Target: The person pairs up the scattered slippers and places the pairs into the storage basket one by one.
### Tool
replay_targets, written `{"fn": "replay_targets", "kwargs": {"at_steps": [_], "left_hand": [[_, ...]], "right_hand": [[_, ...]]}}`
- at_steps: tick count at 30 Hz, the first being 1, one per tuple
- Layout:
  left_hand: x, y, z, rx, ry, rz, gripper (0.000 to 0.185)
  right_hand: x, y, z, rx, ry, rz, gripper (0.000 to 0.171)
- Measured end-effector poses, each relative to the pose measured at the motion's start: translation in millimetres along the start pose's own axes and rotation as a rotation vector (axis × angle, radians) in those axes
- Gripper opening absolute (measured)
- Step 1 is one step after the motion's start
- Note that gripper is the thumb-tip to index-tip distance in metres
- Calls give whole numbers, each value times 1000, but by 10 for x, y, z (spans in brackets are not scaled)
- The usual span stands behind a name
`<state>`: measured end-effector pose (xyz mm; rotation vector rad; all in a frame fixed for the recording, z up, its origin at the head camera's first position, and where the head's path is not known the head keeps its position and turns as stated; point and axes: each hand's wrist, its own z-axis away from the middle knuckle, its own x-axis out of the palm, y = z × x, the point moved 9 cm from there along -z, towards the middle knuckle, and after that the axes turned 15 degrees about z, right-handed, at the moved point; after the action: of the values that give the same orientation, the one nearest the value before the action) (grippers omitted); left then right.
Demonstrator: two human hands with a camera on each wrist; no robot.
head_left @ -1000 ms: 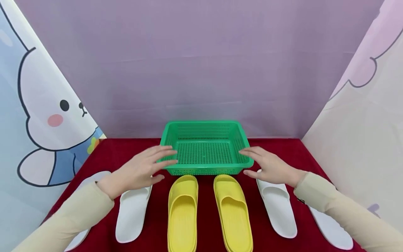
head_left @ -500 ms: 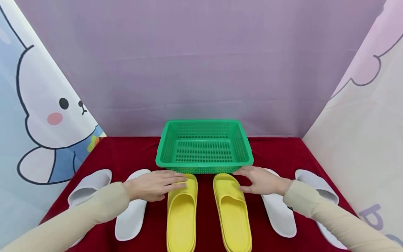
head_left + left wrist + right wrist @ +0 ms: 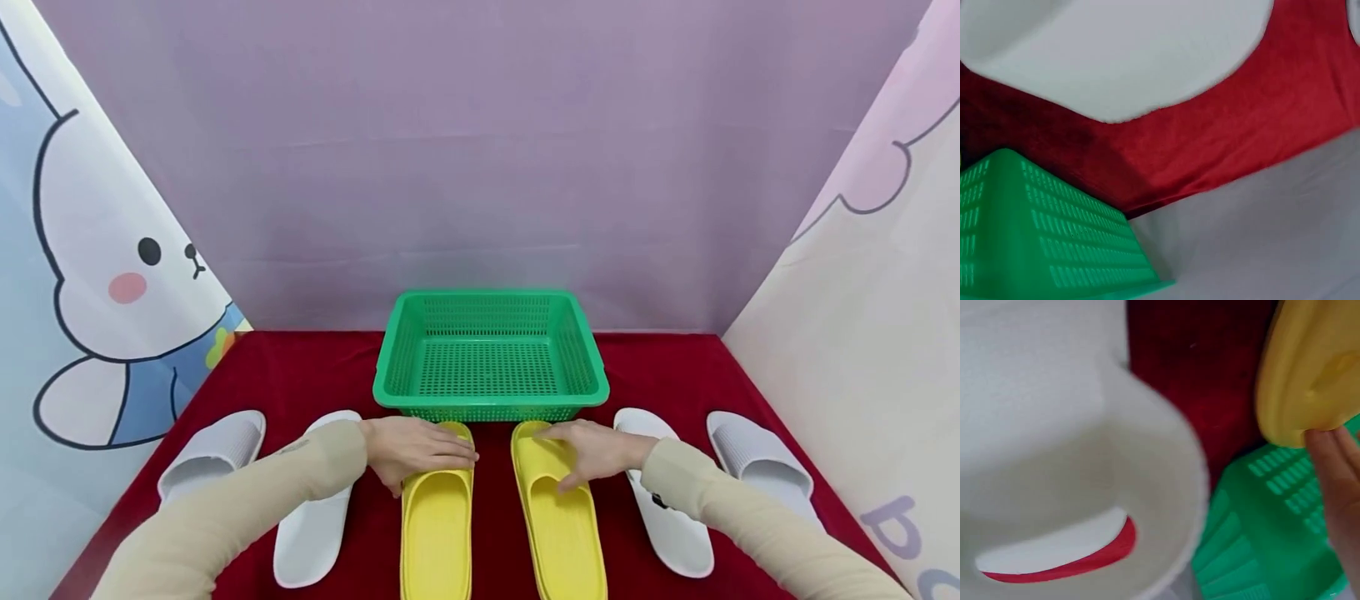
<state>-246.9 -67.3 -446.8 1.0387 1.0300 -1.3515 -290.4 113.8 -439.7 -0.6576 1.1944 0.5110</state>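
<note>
My left hand (image 3: 420, 450) lies across the strap of the left yellow slipper (image 3: 438, 533), fingertips at its right edge and thumb by its left side. On the right yellow slipper (image 3: 566, 533), my right hand (image 3: 600, 450) touches the strap area, its fingers near the toe and its thumb at the strap opening. Up close in the right wrist view, straight fingers (image 3: 1329, 459) meet the toe of that yellow slipper (image 3: 1291, 381). Both slippers rest on the red cloth. The left wrist view does not show my left hand.
A green perforated basket (image 3: 491, 400) with nothing in it stands just beyond the slippers' toes. White slippers flank the yellow pair, two on the left, such as this white slipper (image 3: 311, 542), and two on the right, including another white slipper (image 3: 678, 542). A purple curtain (image 3: 487, 167) hangs behind.
Both hands have come down and toward me from beside the basket's front corners, moving inward onto the yellow slippers' straps. The slippers and the basket have not moved.
</note>
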Motion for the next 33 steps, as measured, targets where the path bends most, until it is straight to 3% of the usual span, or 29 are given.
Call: {"fn": "replay_targets", "kwargs": {"at_steps": [5,8,20,25,33], "left_hand": [[76,-60,-85,18,-74,41,112],[62,-91,-109,14,-82,60,110],[-19,-49,-79,70,21,84,96],[-18,-20,-42,57,56,105,95],[-141,16,36,0,156,145,93]], "right_hand": [[84,72,-39,23,-36,-88,88],[109,110,-55,43,-51,-92,88],[58,110,-96,21,1,-13,77],[74,79,-101,8,9,-18,76],[-37,106,28,55,66,-52,73]]}}
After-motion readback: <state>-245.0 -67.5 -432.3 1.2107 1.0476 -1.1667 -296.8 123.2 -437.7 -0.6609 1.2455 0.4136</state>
